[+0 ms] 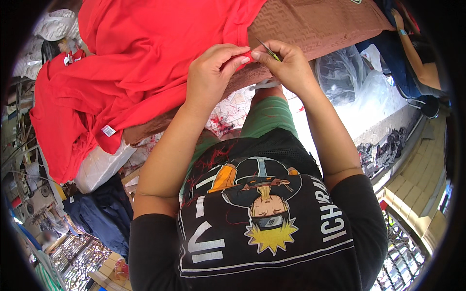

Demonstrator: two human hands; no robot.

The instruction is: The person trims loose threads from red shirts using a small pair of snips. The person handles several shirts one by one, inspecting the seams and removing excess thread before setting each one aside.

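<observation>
- The left hand has its fingers pinching the red garment's edge, likely steadying it.
- The right hand's fingers meet there, holding small snips, seemingly handy.
- The garment drapes over the brown-covered table.

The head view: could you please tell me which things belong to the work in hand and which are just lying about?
In the work:
red cloth, pinched in the left hand
small pointed tool, in the right hand
brown cover, under the red cloth

Apparently lying about:
clear plastic
dark blue cloth
dark scraps
</observation>
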